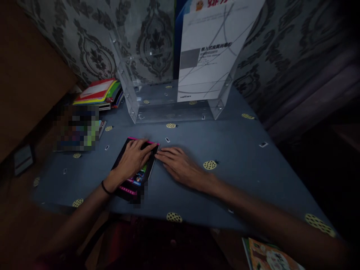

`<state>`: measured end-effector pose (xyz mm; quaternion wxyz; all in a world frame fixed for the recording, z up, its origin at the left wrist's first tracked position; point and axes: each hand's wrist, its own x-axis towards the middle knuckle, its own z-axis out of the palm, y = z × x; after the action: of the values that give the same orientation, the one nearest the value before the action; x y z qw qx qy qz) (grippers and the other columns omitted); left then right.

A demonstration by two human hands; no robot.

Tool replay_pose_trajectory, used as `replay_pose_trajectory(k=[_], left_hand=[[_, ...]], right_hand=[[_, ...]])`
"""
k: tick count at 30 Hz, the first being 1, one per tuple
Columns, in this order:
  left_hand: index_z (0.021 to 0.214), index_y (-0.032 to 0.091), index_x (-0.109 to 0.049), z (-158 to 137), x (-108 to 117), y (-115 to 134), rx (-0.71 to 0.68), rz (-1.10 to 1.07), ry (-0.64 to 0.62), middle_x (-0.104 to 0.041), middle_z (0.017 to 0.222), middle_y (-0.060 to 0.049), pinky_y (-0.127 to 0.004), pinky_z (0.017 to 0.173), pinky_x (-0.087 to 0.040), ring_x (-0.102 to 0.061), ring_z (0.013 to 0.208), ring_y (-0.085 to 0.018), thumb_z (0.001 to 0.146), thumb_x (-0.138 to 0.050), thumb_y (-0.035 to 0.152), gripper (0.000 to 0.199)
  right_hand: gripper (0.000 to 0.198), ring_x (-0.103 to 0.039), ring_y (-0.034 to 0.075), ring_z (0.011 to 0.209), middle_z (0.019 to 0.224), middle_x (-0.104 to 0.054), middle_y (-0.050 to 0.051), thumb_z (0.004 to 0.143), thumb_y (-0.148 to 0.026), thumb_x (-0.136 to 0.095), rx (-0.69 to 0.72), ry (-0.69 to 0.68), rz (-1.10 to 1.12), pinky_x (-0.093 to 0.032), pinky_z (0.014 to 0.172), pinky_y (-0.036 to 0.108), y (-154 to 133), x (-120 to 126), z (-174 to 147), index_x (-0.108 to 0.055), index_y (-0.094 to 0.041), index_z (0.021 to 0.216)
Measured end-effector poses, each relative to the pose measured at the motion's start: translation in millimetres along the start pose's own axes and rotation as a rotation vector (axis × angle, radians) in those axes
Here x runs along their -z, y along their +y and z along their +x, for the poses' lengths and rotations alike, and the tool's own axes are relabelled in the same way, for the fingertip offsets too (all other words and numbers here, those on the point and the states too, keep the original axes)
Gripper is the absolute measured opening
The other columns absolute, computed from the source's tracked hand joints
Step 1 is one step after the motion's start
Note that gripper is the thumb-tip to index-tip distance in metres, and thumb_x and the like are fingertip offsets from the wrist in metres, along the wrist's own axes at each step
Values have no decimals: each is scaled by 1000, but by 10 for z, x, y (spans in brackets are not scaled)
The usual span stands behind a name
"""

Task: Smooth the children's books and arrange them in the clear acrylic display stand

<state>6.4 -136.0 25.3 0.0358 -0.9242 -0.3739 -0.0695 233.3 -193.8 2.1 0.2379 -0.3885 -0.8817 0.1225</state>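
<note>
A dark book or magazine (132, 189) with a pink border and colourful pictures on its cover lies at a slant on the table. Across its upper part rests my left hand (134, 155), palm down with the fingers spread; a thin black band circles the wrist. My right hand (181, 167) lies low on the tabletop just right of the book. Its fingers are stretched toward the book's upper right edge, with the fingertips at or very near it. The right thumb is hard to make out.
A clear acrylic stand (132, 108) at the back of the blue pineapple-print table (239, 146) holds a white printed booklet (208, 71). A stack of colourful books (95, 93) and a pixelated pile (78, 129) sit on the left. Another book (270, 255) shows below the front edge.
</note>
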Motion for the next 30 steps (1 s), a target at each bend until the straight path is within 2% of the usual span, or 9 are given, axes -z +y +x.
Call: replay_pose_trajectory(k=[7,11,15,19,22,26,30], left_hand=[[144,32,-54,22,42,-55,-61,36,-16,-57,135,-13,-50,101,-42,-53,121,-29,104,-41,27,42],[146,34,-51,18,80,-30,-52,72,-46,-57,135,-12,-51,99,-42,-53,120,-30,104,-42,27,44],[148,36,-48,15,109,-9,-52,86,-57,-56,136,-11,-51,100,-41,-53,119,-30,104,-42,26,46],[148,37,-48,19,107,-9,-29,89,-51,-57,135,-10,-48,100,-41,-53,119,-29,104,-41,28,46],[147,36,-50,29,99,-12,-11,110,-47,-58,133,-9,-47,99,-42,-53,118,-28,104,-42,28,44],[147,35,-50,44,100,-14,14,124,-47,-59,131,-10,-47,96,-44,-55,115,-29,104,-42,29,45],[146,34,-51,53,99,-24,55,151,-51,-60,129,-11,-47,93,-45,-54,114,-30,103,-42,30,44]], right_hand=[[38,-51,29,131,138,-62,16,100,-13,-46,18,-21,-93,-46,105,54,-93,15,15,-60,-15,135],[37,-56,29,114,122,-64,17,96,-10,-51,36,-49,-146,-52,94,49,-322,21,0,-62,-16,130],[32,-55,26,103,111,-64,15,97,-18,-53,190,-56,-69,-52,90,45,-528,0,-50,-62,-16,128],[25,-54,25,111,121,-65,14,99,-24,-55,366,-64,-10,-47,96,43,-649,-61,-92,-64,-15,121],[27,-54,24,116,126,-65,14,101,-20,-52,438,-81,-34,-46,94,41,-698,-107,-97,-62,-15,126],[26,-56,24,115,123,-66,13,101,-18,-53,425,-89,-57,-45,92,41,-709,-153,-85,-63,-18,125],[20,-58,25,107,114,-69,11,100,-23,-56,383,-65,-46,-46,86,40,-690,-167,-64,-66,-16,117]])
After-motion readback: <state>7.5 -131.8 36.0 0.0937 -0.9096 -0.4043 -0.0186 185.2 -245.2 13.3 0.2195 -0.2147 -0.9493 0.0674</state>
